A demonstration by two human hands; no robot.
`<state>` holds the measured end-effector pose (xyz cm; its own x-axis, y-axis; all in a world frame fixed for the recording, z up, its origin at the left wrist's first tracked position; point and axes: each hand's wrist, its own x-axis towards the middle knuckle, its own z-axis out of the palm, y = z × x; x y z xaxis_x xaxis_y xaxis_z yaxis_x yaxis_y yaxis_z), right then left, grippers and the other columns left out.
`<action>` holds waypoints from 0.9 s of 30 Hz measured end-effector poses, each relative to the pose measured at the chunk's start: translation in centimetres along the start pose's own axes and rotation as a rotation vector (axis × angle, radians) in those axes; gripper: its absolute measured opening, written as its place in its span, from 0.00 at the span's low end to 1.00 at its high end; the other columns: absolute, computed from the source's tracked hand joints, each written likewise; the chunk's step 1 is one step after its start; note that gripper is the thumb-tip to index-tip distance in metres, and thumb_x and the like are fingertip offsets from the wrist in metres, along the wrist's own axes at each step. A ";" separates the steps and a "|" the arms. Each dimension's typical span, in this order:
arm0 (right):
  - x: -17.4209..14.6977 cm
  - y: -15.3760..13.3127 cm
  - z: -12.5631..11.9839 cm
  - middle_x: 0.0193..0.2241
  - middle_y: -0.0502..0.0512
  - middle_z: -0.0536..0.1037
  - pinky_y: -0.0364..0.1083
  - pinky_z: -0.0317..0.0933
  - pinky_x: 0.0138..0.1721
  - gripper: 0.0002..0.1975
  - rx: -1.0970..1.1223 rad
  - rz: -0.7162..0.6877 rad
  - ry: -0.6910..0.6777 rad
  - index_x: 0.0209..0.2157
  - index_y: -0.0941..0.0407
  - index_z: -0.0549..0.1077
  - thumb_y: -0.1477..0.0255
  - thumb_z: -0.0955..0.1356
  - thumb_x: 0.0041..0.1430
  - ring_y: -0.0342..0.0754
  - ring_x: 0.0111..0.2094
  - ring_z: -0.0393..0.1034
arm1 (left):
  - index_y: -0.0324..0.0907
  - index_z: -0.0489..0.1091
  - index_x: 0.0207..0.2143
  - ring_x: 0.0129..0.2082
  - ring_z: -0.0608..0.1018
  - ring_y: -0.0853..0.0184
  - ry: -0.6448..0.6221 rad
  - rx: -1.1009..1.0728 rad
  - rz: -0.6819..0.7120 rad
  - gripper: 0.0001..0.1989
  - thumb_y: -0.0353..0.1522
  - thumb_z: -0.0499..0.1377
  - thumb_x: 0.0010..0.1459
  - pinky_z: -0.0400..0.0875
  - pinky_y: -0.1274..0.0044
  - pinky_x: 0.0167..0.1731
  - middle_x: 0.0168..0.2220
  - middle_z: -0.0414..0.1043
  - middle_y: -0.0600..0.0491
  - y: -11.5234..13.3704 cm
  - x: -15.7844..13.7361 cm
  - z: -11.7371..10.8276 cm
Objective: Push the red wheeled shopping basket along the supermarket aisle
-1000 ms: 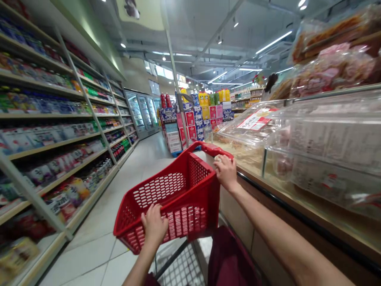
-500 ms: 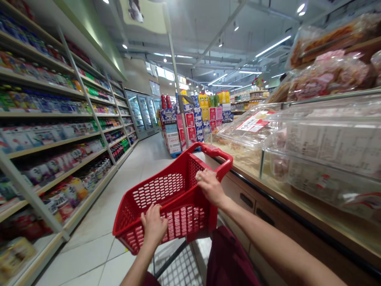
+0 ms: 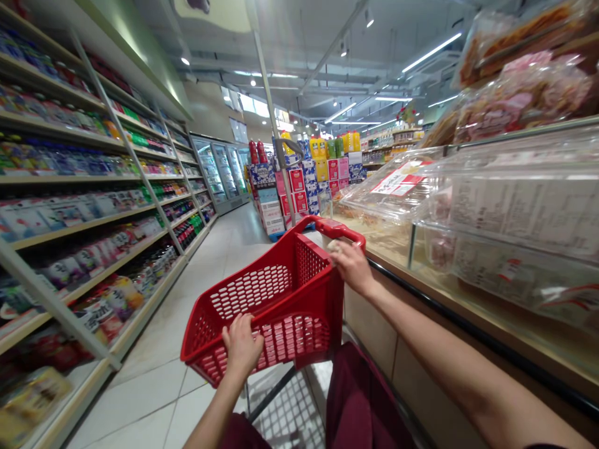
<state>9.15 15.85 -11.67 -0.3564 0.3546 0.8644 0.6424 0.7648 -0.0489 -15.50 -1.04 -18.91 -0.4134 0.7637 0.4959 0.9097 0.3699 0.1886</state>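
Observation:
A red shopping cart with a perforated plastic basket stands before me, turned sideways, its handle at the far right end. My left hand is closed over the near rim of the basket, fingers curled to the inside. My right hand is beside the near end of the handle, its fingers bent. A small pale crumpled thing shows at its fingertips; its kind is too small to tell. Whether this hand also touches the handle I cannot make out. The visible basket inside shows no goods.
Along the left run shelves of bottles and packets. At right, close to the cart, is a counter with clear plastic containers and bagged bread. Stacked drink boxes and glass-door fridges stand farther ahead. Tiled floor lies left.
My right hand has moved right and up from the basket's rim to beside the handle, with the pale thing still at its fingers. My left hand keeps its hold on the rim.

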 end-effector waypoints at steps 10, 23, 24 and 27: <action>-0.3 0.0 0.0 0.49 0.55 0.68 0.54 0.50 0.52 0.11 0.029 -0.082 0.002 0.36 0.53 0.74 0.75 0.61 0.56 0.50 0.51 0.58 | 0.37 0.61 0.41 0.50 0.63 0.59 -0.016 0.008 -0.001 0.18 0.27 0.48 0.45 0.47 0.61 0.52 0.47 0.65 0.44 -0.1 0.1 -0.1; -0.8 0.7 -0.9 0.51 0.58 0.65 0.57 0.50 0.52 0.12 -0.026 0.191 0.136 0.37 0.54 0.73 0.76 0.60 0.56 0.52 0.53 0.55 | 0.38 0.61 0.42 0.49 0.64 0.59 0.009 0.025 -0.008 0.18 0.28 0.48 0.45 0.46 0.61 0.52 0.47 0.65 0.44 -0.1 0.2 0.4; -0.9 0.4 -0.7 0.51 0.57 0.65 0.56 0.49 0.53 0.12 -0.007 0.130 0.114 0.36 0.54 0.74 0.76 0.60 0.56 0.51 0.54 0.54 | 0.38 0.61 0.42 0.49 0.63 0.59 0.013 0.030 -0.008 0.18 0.28 0.48 0.45 0.46 0.61 0.52 0.47 0.65 0.44 -0.2 0.2 0.4; -1.1 0.0 -0.4 0.50 0.52 0.67 0.53 0.48 0.54 0.11 0.080 -0.208 -0.046 0.35 0.51 0.74 0.75 0.61 0.56 0.48 0.54 0.55 | 0.37 0.61 0.42 0.49 0.63 0.60 0.006 0.037 0.006 0.18 0.27 0.48 0.45 0.47 0.61 0.52 0.47 0.65 0.44 -0.3 0.2 0.5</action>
<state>9.83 15.22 -12.45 -0.5075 0.2071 0.8364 0.4963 0.8638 0.0872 -15.88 -0.79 -19.26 -0.4075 0.7631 0.5017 0.9101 0.3845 0.1545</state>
